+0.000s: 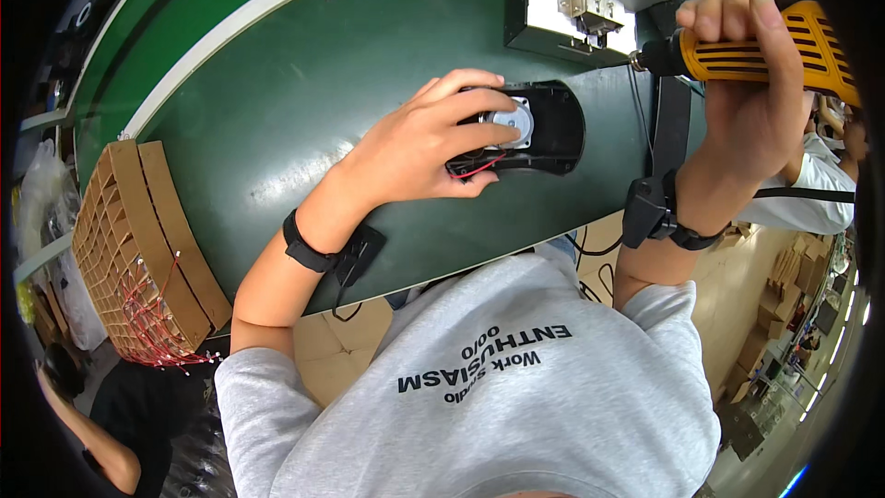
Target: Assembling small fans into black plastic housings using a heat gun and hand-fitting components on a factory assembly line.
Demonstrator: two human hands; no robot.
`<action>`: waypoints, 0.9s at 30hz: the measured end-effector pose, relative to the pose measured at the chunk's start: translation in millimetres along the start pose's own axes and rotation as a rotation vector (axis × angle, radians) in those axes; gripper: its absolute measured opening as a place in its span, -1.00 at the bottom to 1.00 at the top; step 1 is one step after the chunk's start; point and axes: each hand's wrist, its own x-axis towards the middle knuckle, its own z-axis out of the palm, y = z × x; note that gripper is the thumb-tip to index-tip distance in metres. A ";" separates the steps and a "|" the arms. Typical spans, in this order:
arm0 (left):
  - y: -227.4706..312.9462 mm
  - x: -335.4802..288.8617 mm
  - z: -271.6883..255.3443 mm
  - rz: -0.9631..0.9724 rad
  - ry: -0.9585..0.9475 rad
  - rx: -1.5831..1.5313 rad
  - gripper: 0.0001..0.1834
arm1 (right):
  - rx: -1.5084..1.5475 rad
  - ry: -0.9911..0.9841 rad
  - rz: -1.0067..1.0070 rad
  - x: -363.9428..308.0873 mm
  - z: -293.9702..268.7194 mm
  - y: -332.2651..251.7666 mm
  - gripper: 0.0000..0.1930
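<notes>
A black plastic housing [559, 127] lies on the green bench, with a round silver speaker-like part [522, 122] seated in it. My left hand [431, 136] spans the housing's left part, fingers over the silver part and thumb at the near edge, gripping it. A red wire [479, 171] shows by the thumb. Raised at the upper right, my right hand [751, 46] is wrapped round a yellow and black electric screwdriver [816, 51]. Its thin bit points left, close to the front of a metal box [550, 18] with a small silver mechanism [597, 14]; whether they touch, I cannot tell.
At the left edge of the bench [277, 143] stands a divided cardboard box [166, 240] with red wires [152, 318] spilling over it. A white rail [249, 9] runs along the far side. A cable [643, 111] hangs near the metal box. Other people are at both sides.
</notes>
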 end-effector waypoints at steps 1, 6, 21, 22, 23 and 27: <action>-0.7 -0.5 1.7 -0.001 0.000 0.017 -0.49 | -0.097 0.026 -0.043 -2.9 1.1 -1.0 -0.57; -0.6 3.8 3.0 -0.011 -0.003 -0.009 -0.36 | -0.488 0.828 -0.376 -53.3 61.0 1.4 -0.68; -5.2 -1.8 9.4 -0.073 0.163 -0.111 -0.02 | -0.919 -0.014 0.355 -83.3 99.7 56.5 -0.68; -4.7 -2.3 8.6 -0.081 0.151 -0.101 -0.03 | -0.914 -0.015 0.358 -82.9 100.6 55.5 -0.68; -4.4 -3.0 8.2 -0.088 0.138 -0.091 -0.03 | -0.911 -0.027 0.380 -82.3 101.5 54.0 -0.68; -9.2 -4.0 9.9 -0.059 0.149 -0.087 -0.07 | -0.906 -0.031 0.354 -80.2 100.4 56.2 -0.69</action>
